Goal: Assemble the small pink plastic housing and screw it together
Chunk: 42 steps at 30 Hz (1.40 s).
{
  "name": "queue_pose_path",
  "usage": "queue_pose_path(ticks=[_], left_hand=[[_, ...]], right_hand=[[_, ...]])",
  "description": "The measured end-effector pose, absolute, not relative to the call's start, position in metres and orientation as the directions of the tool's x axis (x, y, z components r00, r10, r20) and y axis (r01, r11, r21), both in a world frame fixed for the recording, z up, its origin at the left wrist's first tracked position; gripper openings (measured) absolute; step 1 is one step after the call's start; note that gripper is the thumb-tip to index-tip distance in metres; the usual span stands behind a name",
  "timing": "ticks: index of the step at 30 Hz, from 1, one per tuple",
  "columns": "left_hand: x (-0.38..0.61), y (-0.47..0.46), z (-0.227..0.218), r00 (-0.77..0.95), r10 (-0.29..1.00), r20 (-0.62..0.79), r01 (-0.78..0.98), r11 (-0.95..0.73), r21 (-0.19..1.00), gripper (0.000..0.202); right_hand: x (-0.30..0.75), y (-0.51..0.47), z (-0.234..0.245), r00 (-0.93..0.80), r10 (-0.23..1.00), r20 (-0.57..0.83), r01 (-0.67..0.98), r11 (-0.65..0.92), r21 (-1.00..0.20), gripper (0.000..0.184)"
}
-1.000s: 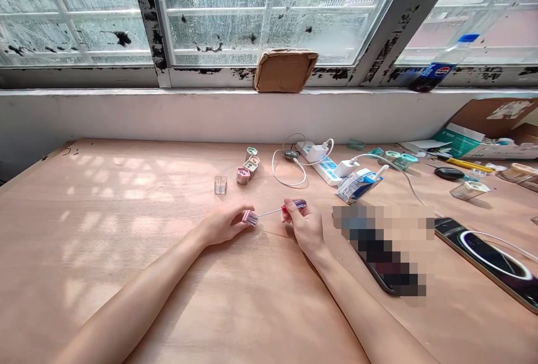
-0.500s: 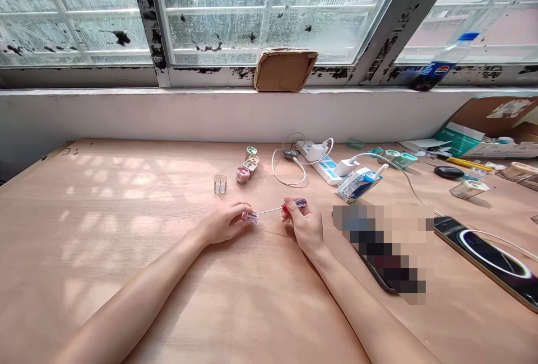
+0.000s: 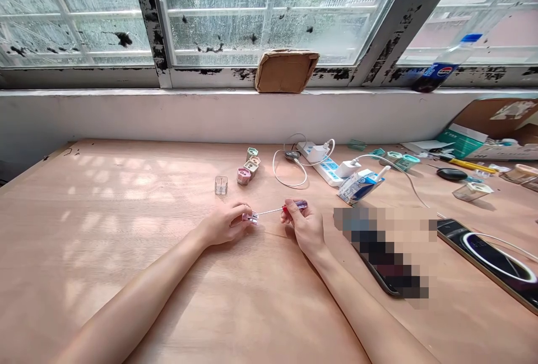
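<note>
My left hand (image 3: 222, 224) rests on the wooden table (image 3: 126, 252) with its fingers pinched round a small pink and clear plug part (image 3: 251, 218). My right hand (image 3: 306, 227) grips a small screwdriver (image 3: 294, 205) with a red and purple handle. The thin metal shaft runs left from that handle and its tip meets the plug part. Both forearms lie on the table. Beyond the hands stand a clear plastic cube (image 3: 221, 185) and a cluster of pink, beige and green plug parts (image 3: 249, 167).
A white power strip (image 3: 323, 168) with chargers and cables lies behind the right hand, a small milk carton (image 3: 357, 186) beside it. Two phones (image 3: 487, 255) lie at the right. More plug parts, a yellow tool and boxes crowd the far right. A cola bottle (image 3: 441, 67) leans on the windowsill.
My left hand's fingers closed a little more over the plug part, covering more of it. The screwdriver and right hand stayed nearly where they were.
</note>
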<state>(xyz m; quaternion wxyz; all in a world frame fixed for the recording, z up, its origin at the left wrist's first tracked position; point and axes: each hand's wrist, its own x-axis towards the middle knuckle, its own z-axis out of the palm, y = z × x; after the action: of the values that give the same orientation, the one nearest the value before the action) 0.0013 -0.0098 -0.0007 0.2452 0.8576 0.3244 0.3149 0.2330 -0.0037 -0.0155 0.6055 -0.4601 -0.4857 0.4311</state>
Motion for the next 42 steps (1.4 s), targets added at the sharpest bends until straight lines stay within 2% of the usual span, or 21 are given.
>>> queue_pose_path(ticks=[20,25,30,36,42], left_hand=[[-0.0009,-0.0095,-0.0050,0.539,0.692,0.480,0.419,-0.715,0.560,0.019],[-0.0005,-0.0086,-0.0083,0.510,0.682,0.524,0.418,-0.729,0.542,0.017],[0.0000,-0.0072,-0.0098,0.472,0.671,0.572,0.416,-0.741,0.527,0.014],[-0.0002,-0.0032,-0.0072,0.327,0.695,0.641,0.396,-0.716,0.575,0.007],[-0.0021,-0.0004,-0.0058,0.243,0.766,0.595,0.385,-0.639,0.666,0.009]], right_hand=[[0.2341,-0.0036,-0.0169,0.102,0.979,0.178,-0.186,0.195,-0.963,0.045],[0.2340,-0.0045,-0.0160,0.144,0.980,0.140,-0.232,0.171,-0.958,0.044],[0.2384,0.0003,-0.0167,0.239,0.958,0.156,-0.242,0.214,-0.946,0.044],[0.2375,0.0006,-0.0186,0.220,0.960,0.170,-0.145,0.205,-0.968,0.044],[0.2343,-0.0024,-0.0156,0.149,0.982,0.116,-0.088,0.130,-0.988,0.048]])
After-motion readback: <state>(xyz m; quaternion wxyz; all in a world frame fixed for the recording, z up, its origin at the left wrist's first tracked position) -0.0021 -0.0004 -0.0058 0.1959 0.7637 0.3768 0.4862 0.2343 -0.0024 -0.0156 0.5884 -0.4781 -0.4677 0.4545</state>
